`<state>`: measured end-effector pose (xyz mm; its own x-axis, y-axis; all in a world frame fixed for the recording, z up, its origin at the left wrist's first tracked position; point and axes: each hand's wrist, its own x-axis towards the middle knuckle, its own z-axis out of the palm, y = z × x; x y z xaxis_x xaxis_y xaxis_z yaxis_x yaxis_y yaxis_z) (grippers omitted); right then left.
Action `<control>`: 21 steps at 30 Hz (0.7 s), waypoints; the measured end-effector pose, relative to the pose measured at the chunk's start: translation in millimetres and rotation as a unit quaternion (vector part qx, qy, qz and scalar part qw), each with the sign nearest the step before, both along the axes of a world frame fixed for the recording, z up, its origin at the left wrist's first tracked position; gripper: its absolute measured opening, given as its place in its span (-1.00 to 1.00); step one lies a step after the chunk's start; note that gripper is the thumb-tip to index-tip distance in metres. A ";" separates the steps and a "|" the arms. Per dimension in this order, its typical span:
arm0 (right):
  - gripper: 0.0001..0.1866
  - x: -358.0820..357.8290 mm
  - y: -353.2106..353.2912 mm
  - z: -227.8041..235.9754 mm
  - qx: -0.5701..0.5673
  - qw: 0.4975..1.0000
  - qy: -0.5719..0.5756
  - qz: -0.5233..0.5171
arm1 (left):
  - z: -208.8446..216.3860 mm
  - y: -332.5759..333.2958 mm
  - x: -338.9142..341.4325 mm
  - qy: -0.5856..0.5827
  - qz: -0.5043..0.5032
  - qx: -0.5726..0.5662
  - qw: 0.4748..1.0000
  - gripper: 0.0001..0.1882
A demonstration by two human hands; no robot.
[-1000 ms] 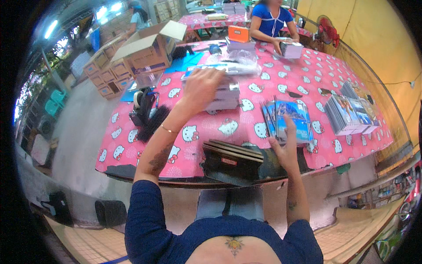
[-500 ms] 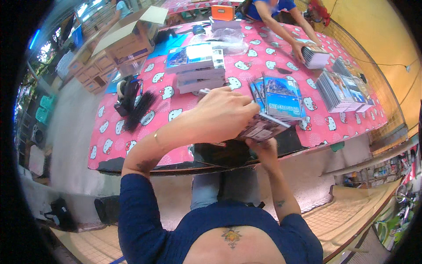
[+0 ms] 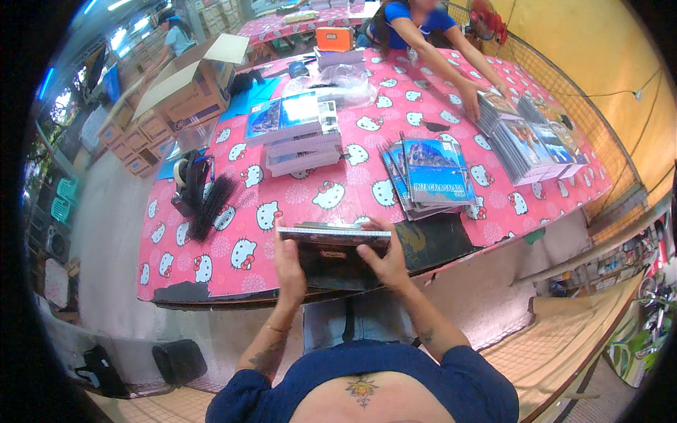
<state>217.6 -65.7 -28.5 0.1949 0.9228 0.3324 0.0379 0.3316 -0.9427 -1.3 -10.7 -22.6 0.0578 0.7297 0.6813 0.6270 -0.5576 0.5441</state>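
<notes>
My left hand (image 3: 289,268) clamped on left end of the notebook (image 3: 335,234) | my right hand (image 3: 388,259) clamped on its right end | held level over black holder (image 3: 331,273), table (image 3: 226,280) near edge; contact unclear | blue notebooks (image 3: 436,169) fanned beyond

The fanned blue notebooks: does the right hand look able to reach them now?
Probably yes: nothing visible stands between the right hand and the fanned blue notebooks beyond it. However, that hand helps hold another notebook, so it would likely have to let go first.
</notes>
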 end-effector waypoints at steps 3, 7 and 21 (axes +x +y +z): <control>-0.19 61.0 20.0 22.5 0.062 0.961 -0.259 -0.074 | -33.0 66.0 -76.7 -0.004 0.090 -0.003 0.996 -0.54; -0.11 236.2 87.1 44.5 -0.113 0.844 -0.384 -0.356 | -29.7 146.1 -155.2 0.282 0.177 -0.110 0.937 -0.64; -0.14 197.7 119.5 62.4 -0.051 0.911 -0.366 -0.184 | 13.4 146.8 -121.8 0.177 0.155 0.042 0.971 -0.73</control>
